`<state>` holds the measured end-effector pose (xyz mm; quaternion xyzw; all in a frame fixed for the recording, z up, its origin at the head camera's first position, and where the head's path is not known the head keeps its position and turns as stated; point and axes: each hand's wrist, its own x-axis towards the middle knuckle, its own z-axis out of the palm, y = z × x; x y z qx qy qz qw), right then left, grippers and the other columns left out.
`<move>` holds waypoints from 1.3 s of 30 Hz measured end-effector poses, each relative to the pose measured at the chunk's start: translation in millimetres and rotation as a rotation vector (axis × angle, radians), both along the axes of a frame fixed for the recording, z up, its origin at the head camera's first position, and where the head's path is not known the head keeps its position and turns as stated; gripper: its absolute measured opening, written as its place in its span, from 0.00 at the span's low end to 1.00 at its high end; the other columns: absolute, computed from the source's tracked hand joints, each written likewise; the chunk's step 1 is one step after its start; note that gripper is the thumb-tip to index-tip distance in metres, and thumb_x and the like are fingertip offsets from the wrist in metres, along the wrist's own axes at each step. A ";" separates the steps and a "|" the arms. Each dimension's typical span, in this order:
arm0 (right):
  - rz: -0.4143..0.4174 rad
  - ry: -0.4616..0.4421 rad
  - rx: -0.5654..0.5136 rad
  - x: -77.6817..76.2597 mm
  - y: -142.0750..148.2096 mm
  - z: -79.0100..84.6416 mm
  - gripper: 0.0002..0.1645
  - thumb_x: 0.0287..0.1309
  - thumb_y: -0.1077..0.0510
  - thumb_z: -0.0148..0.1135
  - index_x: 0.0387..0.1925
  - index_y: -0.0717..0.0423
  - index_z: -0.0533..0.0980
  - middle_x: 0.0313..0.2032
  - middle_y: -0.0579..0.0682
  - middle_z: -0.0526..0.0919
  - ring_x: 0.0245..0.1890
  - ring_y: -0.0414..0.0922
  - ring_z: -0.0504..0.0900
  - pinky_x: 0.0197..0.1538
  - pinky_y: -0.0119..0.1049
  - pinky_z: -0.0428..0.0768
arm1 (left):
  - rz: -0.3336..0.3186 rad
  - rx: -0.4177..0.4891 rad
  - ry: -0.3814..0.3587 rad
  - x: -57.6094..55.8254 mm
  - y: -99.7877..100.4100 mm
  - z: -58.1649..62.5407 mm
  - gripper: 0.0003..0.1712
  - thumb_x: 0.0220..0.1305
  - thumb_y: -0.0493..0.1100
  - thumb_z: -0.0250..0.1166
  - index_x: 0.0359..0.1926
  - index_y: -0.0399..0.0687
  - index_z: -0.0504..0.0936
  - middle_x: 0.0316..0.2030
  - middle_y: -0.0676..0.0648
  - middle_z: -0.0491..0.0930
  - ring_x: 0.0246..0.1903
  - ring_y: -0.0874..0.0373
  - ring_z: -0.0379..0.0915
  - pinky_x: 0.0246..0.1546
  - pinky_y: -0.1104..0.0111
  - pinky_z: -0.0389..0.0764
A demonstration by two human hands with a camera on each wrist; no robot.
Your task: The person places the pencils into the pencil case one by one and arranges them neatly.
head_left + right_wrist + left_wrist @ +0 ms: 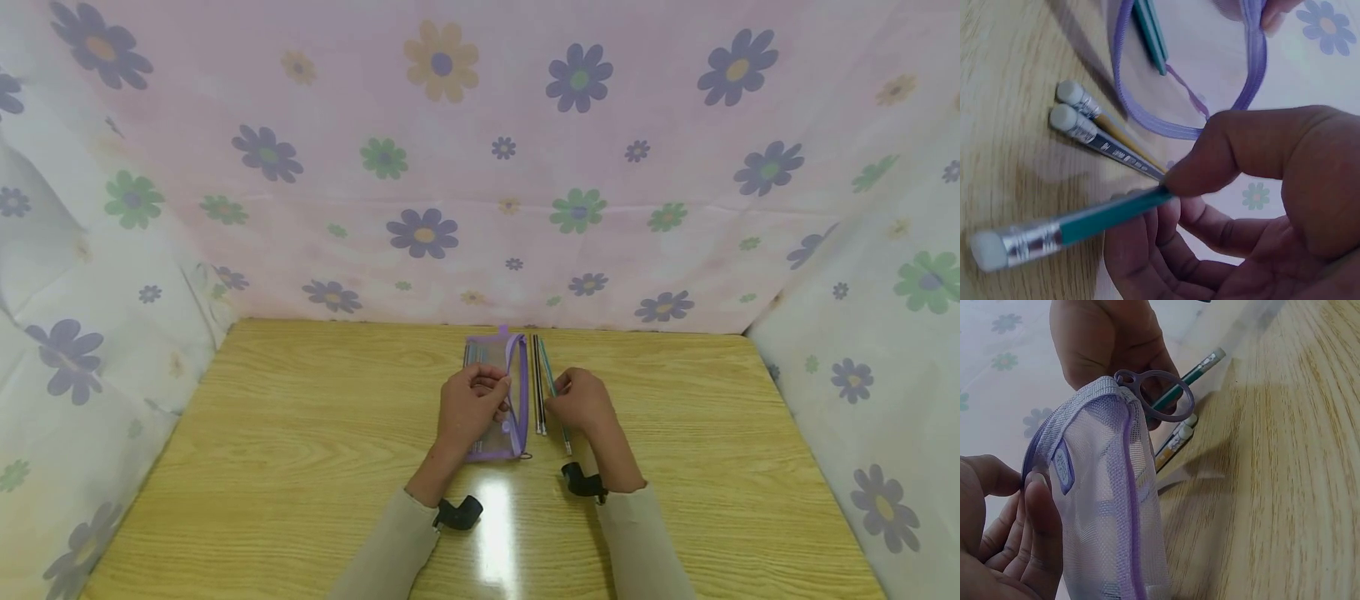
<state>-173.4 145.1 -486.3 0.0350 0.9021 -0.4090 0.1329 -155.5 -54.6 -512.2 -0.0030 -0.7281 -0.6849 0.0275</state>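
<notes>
A mesh pencil pouch (495, 443) with purple trim lies on the table, its zipper edge (1125, 81) gaping. My left hand (465, 410) pinches the rim of its opening between thumb and fingers. A round pull ring (1172, 415) hangs at the zipper's end. To the pouch's right, my right hand (587, 404) pinches a green pencil (1107, 219), its white eraser pointing toward me. Two more pencils, a dark one (1119, 150) and a yellowish one (1116, 128), lie side by side between pouch and right hand. Through the opening, green pencils (1149, 34) show inside the pouch.
The wood-grain table (300, 467) meets a flowered cloth backdrop (480, 267) just behind the pouch. Similar cloth hangs at the left and right sides. A black wrist-camera mount (459, 512) sits at my left wrist and another mount (582, 481) at my right.
</notes>
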 end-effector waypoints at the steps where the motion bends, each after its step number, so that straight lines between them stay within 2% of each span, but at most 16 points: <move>1: 0.001 -0.010 -0.018 -0.2 -0.1 0.4 0.13 0.63 0.63 0.70 0.45 0.66 0.78 0.39 0.58 0.82 0.35 0.51 0.80 0.33 0.40 0.81 | 0.001 -0.001 0.000 -0.2 -0.1 -0.4 0.05 0.70 0.37 0.71 0.43 0.40 0.87 0.34 0.37 0.87 0.23 0.54 0.85 0.21 0.66 0.88; 7: 0.018 -0.065 -0.173 -2.1 -0.2 1.0 0.13 0.62 0.66 0.68 0.46 0.67 0.77 0.39 0.59 0.80 0.32 0.49 0.77 0.30 0.37 0.77 | 0.002 0.008 0.001 -0.6 -0.4 -0.7 0.05 0.70 0.37 0.72 0.43 0.40 0.87 0.32 0.41 0.87 0.23 0.53 0.85 0.21 0.66 0.88; 11: 0.061 -0.092 -0.263 -3.2 0.5 -0.9 0.15 0.62 0.66 0.66 0.48 0.68 0.76 0.37 0.57 0.80 0.30 0.48 0.76 0.30 0.36 0.76 | 0.002 0.009 0.001 -0.7 -0.4 -0.1 0.04 0.70 0.37 0.72 0.42 0.40 0.87 0.32 0.41 0.87 0.23 0.54 0.85 0.21 0.67 0.87; 15: 0.098 -0.124 -0.348 -6.1 0.4 -4.4 0.17 0.64 0.66 0.64 0.51 0.71 0.75 0.36 0.56 0.82 0.31 0.47 0.78 0.33 0.38 0.80 | 0.001 0.008 0.001 -1.3 -0.5 -0.1 0.04 0.70 0.37 0.72 0.42 0.40 0.87 0.32 0.41 0.87 0.23 0.54 0.84 0.20 0.68 0.87; 19: 0.103 -0.183 -0.445 -9.0 -1.5 -6.4 0.18 0.66 0.66 0.63 0.54 0.73 0.74 0.39 0.58 0.85 0.33 0.45 0.82 0.39 0.39 0.87 | 0.003 0.006 -0.003 -2.2 -0.3 -0.4 0.04 0.70 0.37 0.72 0.42 0.40 0.87 0.32 0.41 0.87 0.23 0.54 0.85 0.20 0.68 0.87; 25: 0.123 -0.222 -0.564 -9.6 -5.6 -7.2 0.19 0.67 0.67 0.60 0.55 0.75 0.72 0.37 0.56 0.82 0.34 0.44 0.84 0.41 0.39 0.89 | 0.005 0.006 0.000 -2.2 -0.2 -0.4 0.04 0.69 0.36 0.72 0.42 0.39 0.87 0.32 0.40 0.87 0.23 0.54 0.85 0.20 0.67 0.87; 32: 0.081 -0.210 -0.622 -9.0 -9.8 -12.8 0.18 0.65 0.68 0.58 0.54 0.75 0.72 0.35 0.55 0.81 0.32 0.45 0.85 0.42 0.42 0.91 | 0.001 0.006 0.009 -1.1 -0.2 -1.5 0.04 0.69 0.36 0.72 0.42 0.39 0.87 0.32 0.39 0.87 0.23 0.53 0.85 0.21 0.67 0.88; 39: 0.057 -0.185 -0.643 -7.9 -14.6 -13.1 0.17 0.65 0.67 0.58 0.53 0.74 0.73 0.33 0.53 0.80 0.31 0.45 0.84 0.38 0.38 0.90 | -0.004 0.005 0.019 -1.5 -1.3 -3.2 0.05 0.70 0.37 0.72 0.42 0.39 0.87 0.32 0.40 0.87 0.23 0.53 0.85 0.21 0.66 0.88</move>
